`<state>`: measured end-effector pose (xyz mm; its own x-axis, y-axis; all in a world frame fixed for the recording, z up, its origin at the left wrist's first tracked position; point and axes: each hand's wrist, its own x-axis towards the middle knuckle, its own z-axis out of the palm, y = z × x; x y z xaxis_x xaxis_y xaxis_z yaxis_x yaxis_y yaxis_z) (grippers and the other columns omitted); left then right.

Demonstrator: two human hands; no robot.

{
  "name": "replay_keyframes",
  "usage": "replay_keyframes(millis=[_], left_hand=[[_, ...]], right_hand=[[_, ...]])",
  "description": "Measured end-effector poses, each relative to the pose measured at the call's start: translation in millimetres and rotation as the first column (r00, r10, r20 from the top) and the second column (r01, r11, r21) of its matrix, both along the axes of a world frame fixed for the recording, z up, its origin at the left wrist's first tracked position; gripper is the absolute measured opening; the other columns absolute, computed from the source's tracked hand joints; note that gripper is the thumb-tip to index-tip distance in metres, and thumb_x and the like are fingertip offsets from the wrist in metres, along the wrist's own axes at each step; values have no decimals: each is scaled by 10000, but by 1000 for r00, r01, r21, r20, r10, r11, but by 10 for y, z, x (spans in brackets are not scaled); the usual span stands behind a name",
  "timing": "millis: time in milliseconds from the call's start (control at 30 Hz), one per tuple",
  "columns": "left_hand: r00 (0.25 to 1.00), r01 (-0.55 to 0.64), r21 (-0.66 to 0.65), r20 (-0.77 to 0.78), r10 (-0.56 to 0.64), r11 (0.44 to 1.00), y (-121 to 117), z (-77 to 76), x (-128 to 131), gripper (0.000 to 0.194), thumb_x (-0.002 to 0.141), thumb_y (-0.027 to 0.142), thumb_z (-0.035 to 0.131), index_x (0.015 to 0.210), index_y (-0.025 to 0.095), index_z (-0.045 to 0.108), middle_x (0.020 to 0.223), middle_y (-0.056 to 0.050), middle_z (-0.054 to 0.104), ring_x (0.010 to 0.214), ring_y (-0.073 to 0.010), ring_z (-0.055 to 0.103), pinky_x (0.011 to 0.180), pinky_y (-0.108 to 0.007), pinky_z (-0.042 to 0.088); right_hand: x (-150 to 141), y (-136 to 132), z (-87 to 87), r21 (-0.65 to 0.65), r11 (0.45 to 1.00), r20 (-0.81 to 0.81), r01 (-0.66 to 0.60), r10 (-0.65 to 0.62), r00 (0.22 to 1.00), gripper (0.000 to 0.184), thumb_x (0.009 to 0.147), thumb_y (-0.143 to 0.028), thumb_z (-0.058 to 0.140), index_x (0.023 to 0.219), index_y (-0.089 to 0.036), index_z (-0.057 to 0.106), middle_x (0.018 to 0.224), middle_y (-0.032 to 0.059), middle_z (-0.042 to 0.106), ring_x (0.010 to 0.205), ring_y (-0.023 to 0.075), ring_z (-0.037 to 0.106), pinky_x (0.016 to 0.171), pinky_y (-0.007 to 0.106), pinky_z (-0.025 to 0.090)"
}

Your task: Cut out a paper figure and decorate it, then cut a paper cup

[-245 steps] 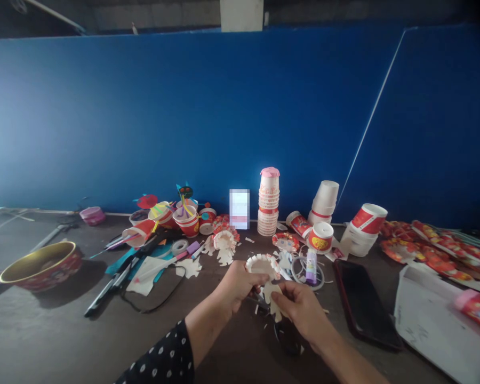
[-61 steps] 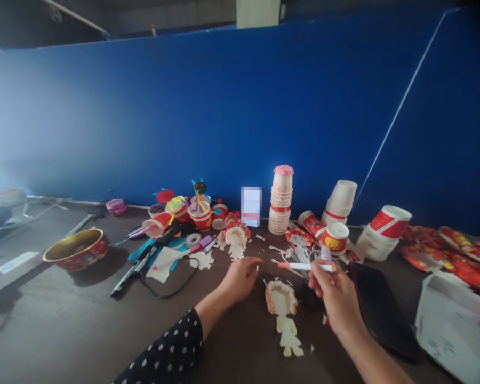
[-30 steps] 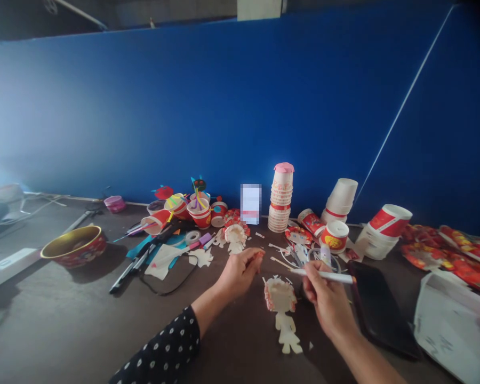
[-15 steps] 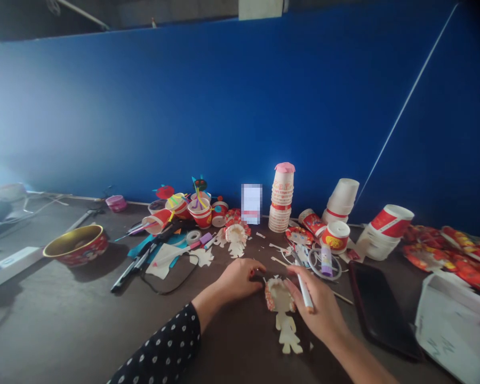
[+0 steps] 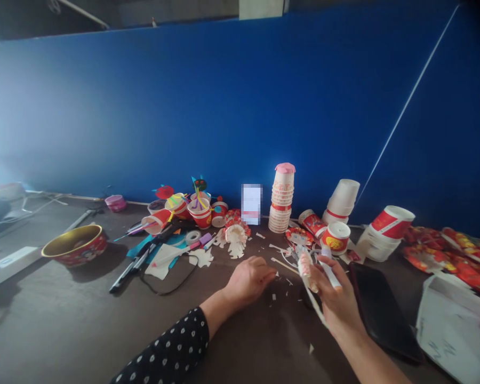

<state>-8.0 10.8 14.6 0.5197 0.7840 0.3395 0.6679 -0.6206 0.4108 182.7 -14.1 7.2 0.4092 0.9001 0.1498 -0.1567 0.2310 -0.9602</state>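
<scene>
My right hand (image 5: 336, 296) is raised off the table. It holds a cut-out paper figure (image 5: 305, 271) with a red-patterned edge, turned nearly edge-on. A white marker pen (image 5: 330, 273) with an orange end also sits between its fingers. My left hand (image 5: 251, 280) rests on the dark table with its fingers curled together; whatever they may hold is hidden. Small white paper scraps (image 5: 274, 297) lie between my hands. A similar paper cutout (image 5: 237, 237) lies beyond my left hand.
Stacked paper cups (image 5: 280, 208) stand at the back. On the right lie a dark phone-like slab (image 5: 384, 309) and a white box (image 5: 452, 325). To the left are a gold-lined bowl (image 5: 78, 248), a black rod-like stand (image 5: 138, 258), tape (image 5: 192, 237) and decorated cups (image 5: 202, 213).
My right hand has lifted the paper figure off the table and tilted it up, uncovering scraps beneath. My left hand has shifted slightly right, its fingers more curled.
</scene>
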Motion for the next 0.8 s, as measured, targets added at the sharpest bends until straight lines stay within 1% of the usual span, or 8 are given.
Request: replay_keyframes(millis=[67, 167, 267, 367, 467, 567, 700, 800], left_hand=[[958, 278, 28, 58, -279, 960, -72, 38, 15, 301, 869, 289, 406, 1002, 166, 647, 977, -115, 651, 964, -207, 558, 867, -339, 421], [803, 591, -70, 146, -578, 804, -247, 50, 90, 343, 856, 214, 415, 1150, 137, 573, 1161, -135, 600, 1129, -198, 506, 1009, -345, 337], [681, 730, -234, 163, -714, 643, -422, 23, 187, 387, 839, 211, 446, 1217, 211, 530, 1242, -56, 552, 1172, -180, 479, 1052, -324, 291], [643, 733, -360, 92, -760, 577, -495, 6, 228, 425, 817, 197, 479, 1223, 317, 515, 1297, 52, 486, 1274, -191, 342, 1091, -367, 206], [631, 735, -372, 67, -773, 567, -458, -4, 205, 462, 830, 215, 469, 1274, 340, 448, 1332, 54, 443, 1280, -179, 327, 1100, -375, 161], [628, 754, -303, 70, -775, 583, -378, -22, 165, 460, 848, 230, 447, 1303, 288, 420, 1329, -8, 459, 1270, -185, 345, 1087, -380, 191], [688, 710, -232, 26, -725, 665, -261, -14, 121, 434, 857, 253, 443, 1286, 186, 453, 1331, -94, 456, 1269, -207, 351, 1071, -365, 231], [745, 647, -222, -18, -667, 729, -155, 23, 88, 437, 861, 253, 439, 1294, 194, 438, 1358, -95, 422, 1284, -194, 327, 1073, -350, 229]], right_hand=[[22, 12, 21, -28, 1000, -109, 1, -4, 994, 372, 590, -289, 755, 899, -233, 556, 660, -30, 645, 552, 162, 618, 491, 254, 489], [36, 13, 50, -32, 999, -152, 21, -25, 988, 406, 568, -282, 771, 906, -235, 550, 678, -27, 644, 579, 172, 628, 505, 258, 501], [34, 13, 60, -24, 999, -151, 31, -34, 988, 413, 565, -294, 771, 908, -236, 548, 700, -20, 649, 591, 181, 634, 514, 273, 513], [31, 17, 52, -15, 999, -119, 30, -32, 992, 391, 583, -308, 760, 906, -238, 550, 691, -20, 644, 598, 189, 636, 523, 287, 519], [28, 19, 43, -27, 999, -94, 29, -31, 995, 372, 596, -307, 748, 900, -241, 544, 667, -25, 640, 576, 191, 633, 501, 289, 512], [25, 13, 39, -40, 999, -107, 24, -28, 994, 377, 588, -301, 751, 900, -241, 547, 656, -28, 642, 567, 186, 633, 488, 274, 505], [23, -6, 43, -55, 998, -152, 19, -27, 988, 393, 571, -293, 766, 902, -243, 560, 696, -21, 657, 613, 173, 639, 517, 245, 506], [17, -26, 60, -70, 997, -159, 16, -27, 987, 396, 566, -285, 770, 903, -246, 566, 704, -24, 658, 594, 153, 622, 496, 223, 488]])
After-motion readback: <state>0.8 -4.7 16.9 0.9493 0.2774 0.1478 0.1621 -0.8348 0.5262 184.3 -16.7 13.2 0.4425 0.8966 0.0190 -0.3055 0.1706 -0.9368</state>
